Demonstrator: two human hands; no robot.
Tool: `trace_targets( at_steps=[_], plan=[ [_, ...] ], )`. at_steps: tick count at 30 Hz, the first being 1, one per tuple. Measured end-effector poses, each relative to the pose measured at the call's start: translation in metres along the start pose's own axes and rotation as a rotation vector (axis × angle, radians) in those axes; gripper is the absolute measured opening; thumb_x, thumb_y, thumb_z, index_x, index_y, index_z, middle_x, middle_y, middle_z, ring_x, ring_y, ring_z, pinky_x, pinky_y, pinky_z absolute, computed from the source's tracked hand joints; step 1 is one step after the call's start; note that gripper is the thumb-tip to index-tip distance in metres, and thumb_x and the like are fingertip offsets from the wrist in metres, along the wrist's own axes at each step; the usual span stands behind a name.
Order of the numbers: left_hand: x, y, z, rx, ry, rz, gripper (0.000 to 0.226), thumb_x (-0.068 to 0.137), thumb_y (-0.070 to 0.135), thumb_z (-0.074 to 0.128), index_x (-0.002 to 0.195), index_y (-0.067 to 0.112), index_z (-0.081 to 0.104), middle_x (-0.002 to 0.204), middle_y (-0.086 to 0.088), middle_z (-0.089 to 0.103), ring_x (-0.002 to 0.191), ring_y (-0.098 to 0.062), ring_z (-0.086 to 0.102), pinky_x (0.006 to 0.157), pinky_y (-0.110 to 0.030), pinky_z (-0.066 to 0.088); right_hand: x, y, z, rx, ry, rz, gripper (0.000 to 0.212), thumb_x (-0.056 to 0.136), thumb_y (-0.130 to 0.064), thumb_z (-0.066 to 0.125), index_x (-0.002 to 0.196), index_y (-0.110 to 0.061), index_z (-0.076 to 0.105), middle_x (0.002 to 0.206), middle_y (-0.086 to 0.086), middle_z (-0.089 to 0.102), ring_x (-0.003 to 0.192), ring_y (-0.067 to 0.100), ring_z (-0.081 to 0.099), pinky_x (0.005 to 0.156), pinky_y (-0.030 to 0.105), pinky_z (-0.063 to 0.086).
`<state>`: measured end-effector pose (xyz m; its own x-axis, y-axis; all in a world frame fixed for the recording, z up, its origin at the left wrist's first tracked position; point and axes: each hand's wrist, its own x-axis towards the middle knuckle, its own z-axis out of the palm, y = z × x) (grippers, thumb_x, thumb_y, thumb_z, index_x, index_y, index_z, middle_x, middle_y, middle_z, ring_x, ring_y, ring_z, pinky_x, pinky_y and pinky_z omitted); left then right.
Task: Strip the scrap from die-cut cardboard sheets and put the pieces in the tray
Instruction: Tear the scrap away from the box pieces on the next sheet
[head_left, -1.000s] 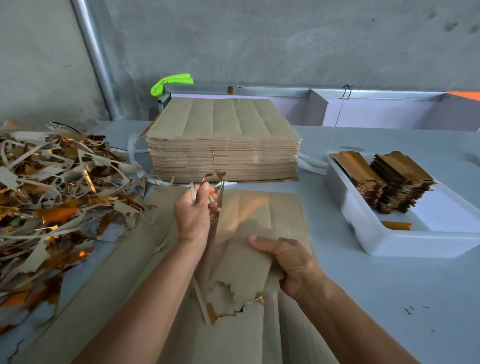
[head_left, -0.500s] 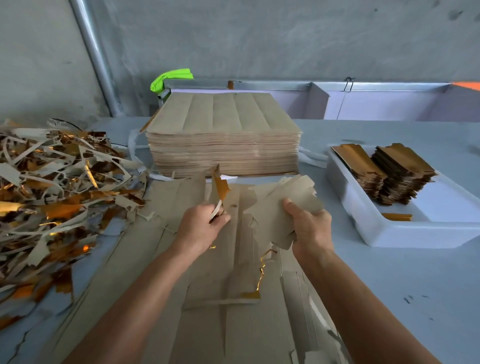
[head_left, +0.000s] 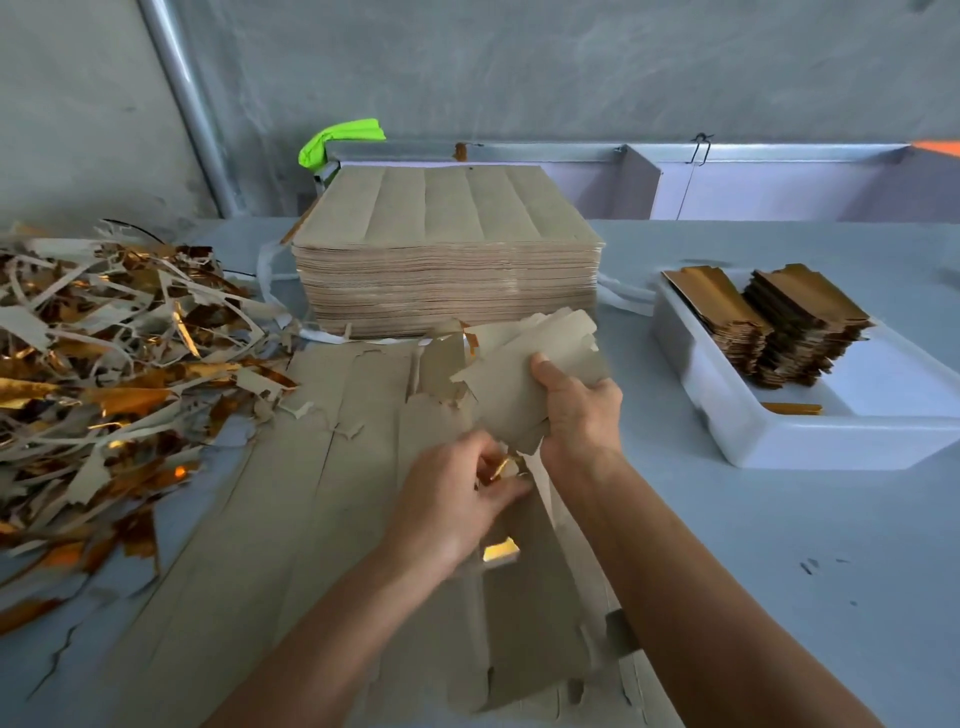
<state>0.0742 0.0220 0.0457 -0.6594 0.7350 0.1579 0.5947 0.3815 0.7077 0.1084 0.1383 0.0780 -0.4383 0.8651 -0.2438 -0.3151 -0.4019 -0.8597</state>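
Right hand (head_left: 582, 410) now clasps freed cardboard pieces (head_left: 524, 374) lifted off the desk (head_left: 779, 545); left hand (head_left: 457, 499) has dropped to pinch scrap (head_left: 506, 464). Tray (head_left: 810, 441) waits at three o'clock.

Packaging workshop: stacked die-cut sheets (head_left: 447, 249), scrap heap (head_left: 104, 374), bare concrete wall (head_left: 571, 67).

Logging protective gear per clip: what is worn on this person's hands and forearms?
Nothing shows: the left hand and right hand have no gloves, and both forearms are uncovered to the frame's bottom edge, with no sleeves, watch, rings or wristbands in view.
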Motion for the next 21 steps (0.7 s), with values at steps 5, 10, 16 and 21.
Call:
trace_targets(
  at_steps=[5, 10, 16, 21],
  plan=[
    [0.004, -0.023, -0.003, -0.719, 0.052, -0.275, 0.019, 0.088, 0.003, 0.060, 0.074, 0.013, 0.067, 0.051, 0.009, 0.058, 0.043, -0.002, 0.045, 0.043, -0.013, 0.035, 0.004, -0.011, -0.010, 0.049, 0.054, 0.018, 0.020, 0.082, -0.006, 0.071, 0.080, -0.016, 0.054, 0.076, -0.001, 0.065, 0.061, 0.009, 0.062, 0.048, 0.023, 0.051],
    [0.003, -0.026, -0.017, -1.258, 0.054, -0.336, 0.028, 0.095, 0.019, 0.045, 0.074, 0.011, 0.062, 0.095, -0.002, 0.074, 0.048, -0.010, 0.056, 0.042, -0.017, 0.042, 0.014, -0.015, -0.022, 0.048, 0.106, 0.064, 0.020, 0.082, -0.008, 0.072, 0.088, -0.013, 0.053, 0.084, 0.003, 0.064, 0.071, 0.016, 0.062, 0.060, 0.039, 0.057],
    [0.005, -0.017, -0.005, -1.075, -0.001, -0.338, 0.031, 0.102, 0.025, 0.033, 0.078, 0.012, 0.047, 0.082, -0.015, 0.073, 0.046, -0.019, 0.057, 0.043, -0.022, 0.044, 0.018, -0.023, -0.030, 0.076, 0.115, 0.026, 0.021, 0.083, -0.006, 0.068, 0.101, -0.010, 0.059, 0.098, 0.010, 0.067, 0.074, 0.018, 0.064, 0.063, 0.038, 0.056],
    [0.011, -0.009, 0.003, -0.929, 0.073, -0.176, 0.030, 0.103, 0.020, 0.032, 0.078, 0.008, 0.045, 0.063, -0.009, 0.068, 0.045, -0.017, 0.057, 0.045, -0.024, 0.044, 0.011, -0.048, -0.061, -0.827, -0.099, -0.642, 0.068, 0.082, 0.006, 0.052, 0.135, -0.032, 0.035, 0.111, -0.004, 0.047, 0.079, 0.008, 0.050, 0.055, 0.031, 0.050]
  ],
)
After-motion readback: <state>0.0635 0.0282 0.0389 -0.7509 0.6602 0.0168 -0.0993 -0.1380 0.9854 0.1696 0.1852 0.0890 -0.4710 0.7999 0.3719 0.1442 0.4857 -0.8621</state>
